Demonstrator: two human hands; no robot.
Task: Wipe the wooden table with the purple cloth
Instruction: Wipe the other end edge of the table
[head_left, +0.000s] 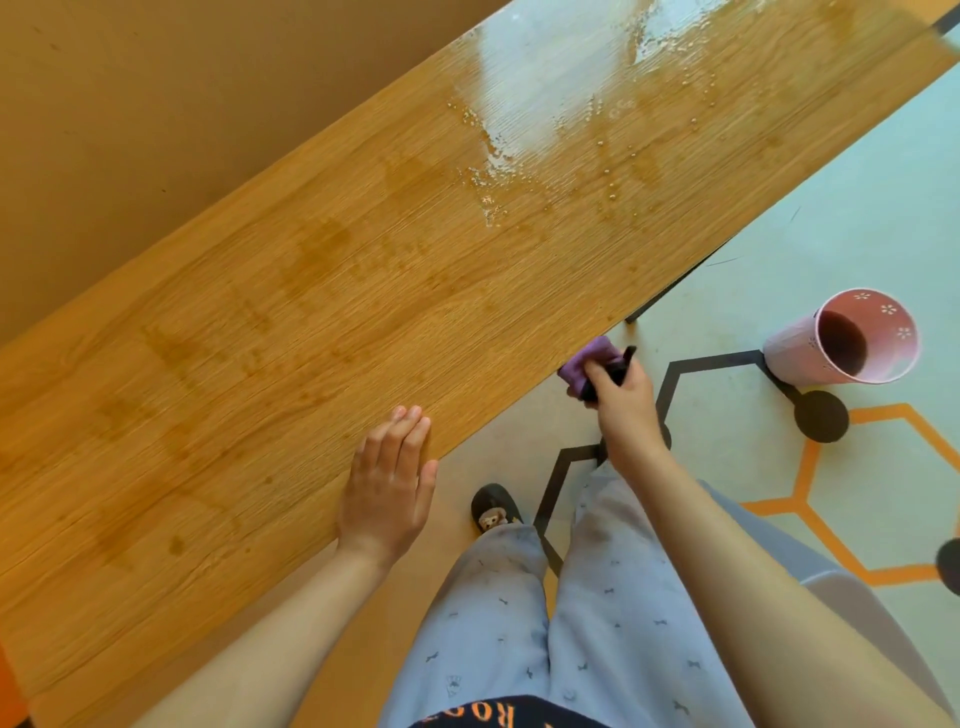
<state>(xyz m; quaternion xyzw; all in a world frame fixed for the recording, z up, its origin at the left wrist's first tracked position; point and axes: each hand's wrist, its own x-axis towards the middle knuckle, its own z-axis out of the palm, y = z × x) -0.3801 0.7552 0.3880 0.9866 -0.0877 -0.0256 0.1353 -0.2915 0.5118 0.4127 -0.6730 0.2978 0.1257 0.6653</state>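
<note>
The wooden table (311, 291) runs diagonally across the view, with water drops and a wet sheen on its far right part and faint damp streaks on the near part. My left hand (389, 483) lies flat on the table's near edge, fingers together, holding nothing. My right hand (623, 395) is just off the table's edge, below its level, shut on the bunched purple cloth (592, 358), which pokes out above my fingers. A dark part of the cloth or a dark object shows in the same grip.
A pink bin (841, 338) with white flower marks stands on the floor to the right. Black table legs (675, 286) show under the edge. My legs and a slipper (493, 506) are below. The floor has orange and black hexagon lines. A tan wall lies beyond the table.
</note>
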